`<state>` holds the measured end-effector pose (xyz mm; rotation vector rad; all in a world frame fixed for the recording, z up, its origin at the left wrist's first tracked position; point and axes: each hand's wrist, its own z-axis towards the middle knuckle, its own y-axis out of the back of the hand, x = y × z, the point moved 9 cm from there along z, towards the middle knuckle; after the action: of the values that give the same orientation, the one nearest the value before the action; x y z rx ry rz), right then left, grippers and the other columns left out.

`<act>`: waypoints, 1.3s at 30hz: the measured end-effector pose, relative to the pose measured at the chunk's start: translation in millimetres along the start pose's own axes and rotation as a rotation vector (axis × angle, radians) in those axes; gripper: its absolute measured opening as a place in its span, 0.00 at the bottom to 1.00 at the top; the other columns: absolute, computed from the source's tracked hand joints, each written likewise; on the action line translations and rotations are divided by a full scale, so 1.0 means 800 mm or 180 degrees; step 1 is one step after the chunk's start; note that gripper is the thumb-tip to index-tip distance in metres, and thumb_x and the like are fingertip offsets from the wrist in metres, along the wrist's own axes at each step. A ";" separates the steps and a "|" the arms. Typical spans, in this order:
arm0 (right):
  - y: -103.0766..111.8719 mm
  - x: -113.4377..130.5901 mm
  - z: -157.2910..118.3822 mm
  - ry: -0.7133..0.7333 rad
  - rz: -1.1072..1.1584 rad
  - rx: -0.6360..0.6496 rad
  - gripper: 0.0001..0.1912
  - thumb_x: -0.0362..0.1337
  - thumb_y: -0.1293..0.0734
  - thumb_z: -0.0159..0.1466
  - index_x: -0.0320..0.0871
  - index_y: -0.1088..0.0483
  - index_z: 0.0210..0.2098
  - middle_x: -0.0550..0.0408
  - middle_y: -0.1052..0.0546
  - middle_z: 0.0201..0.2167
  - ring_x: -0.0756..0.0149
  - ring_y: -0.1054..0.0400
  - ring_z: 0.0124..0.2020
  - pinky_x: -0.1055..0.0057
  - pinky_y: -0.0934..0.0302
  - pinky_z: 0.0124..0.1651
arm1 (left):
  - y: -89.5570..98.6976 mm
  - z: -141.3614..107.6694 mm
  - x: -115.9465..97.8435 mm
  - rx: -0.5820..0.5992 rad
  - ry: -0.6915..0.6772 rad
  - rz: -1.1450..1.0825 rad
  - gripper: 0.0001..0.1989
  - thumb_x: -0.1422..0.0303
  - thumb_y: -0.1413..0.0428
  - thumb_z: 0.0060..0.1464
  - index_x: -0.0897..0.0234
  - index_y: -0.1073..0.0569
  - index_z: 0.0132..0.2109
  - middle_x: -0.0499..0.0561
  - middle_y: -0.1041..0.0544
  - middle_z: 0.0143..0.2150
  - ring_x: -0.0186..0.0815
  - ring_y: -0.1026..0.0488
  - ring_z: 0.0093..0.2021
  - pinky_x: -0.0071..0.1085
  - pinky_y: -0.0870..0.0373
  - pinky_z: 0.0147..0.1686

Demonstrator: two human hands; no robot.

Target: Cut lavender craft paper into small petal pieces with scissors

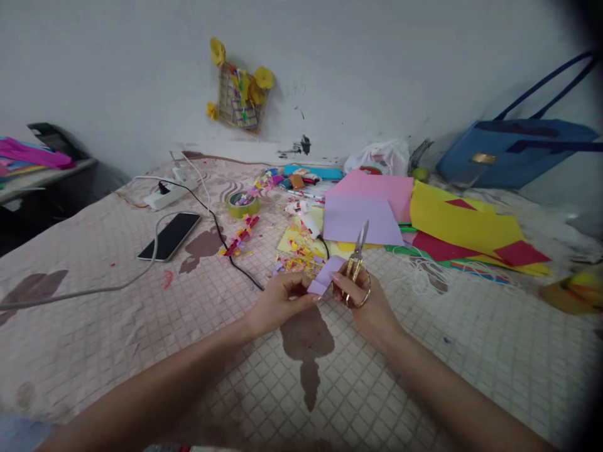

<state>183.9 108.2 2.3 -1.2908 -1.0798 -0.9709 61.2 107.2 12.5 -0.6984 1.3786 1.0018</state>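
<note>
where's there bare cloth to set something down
Bare cloth lies between the grey cable and left forearm, and between that and the right forearm; it looks nearly bare between there and the white string. Crowded: beyond the left hand and right hand, with paper scraps, glue gun and paper sheets.

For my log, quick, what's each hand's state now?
Left hand: closed, pinching the small purple paper.
Right hand: closed, holding the gold-handled scissors.

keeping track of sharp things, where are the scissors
In the head view, right of centre, the scissors are in the right hand, beside the small piece of purple paper.
</note>
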 end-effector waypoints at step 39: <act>-0.011 -0.012 -0.010 0.0049 -0.0475 0.0016 0.10 0.39 0.31 0.54 0.43 0.36 0.31 0.61 0.34 0.23 0.73 0.42 0.22 0.76 0.47 0.23 | -0.004 0.001 0.023 -0.0028 0.0695 -0.1000 0.18 0.66 0.37 0.41 0.68 0.35 0.37 0.48 0.27 0.27 0.27 0.30 0.25 0.24 0.35 0.27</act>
<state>173.4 99.4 -4.7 -1.2099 -1.1790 -1.0869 62.8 109.5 -6.1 -1.0195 1.3973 0.6979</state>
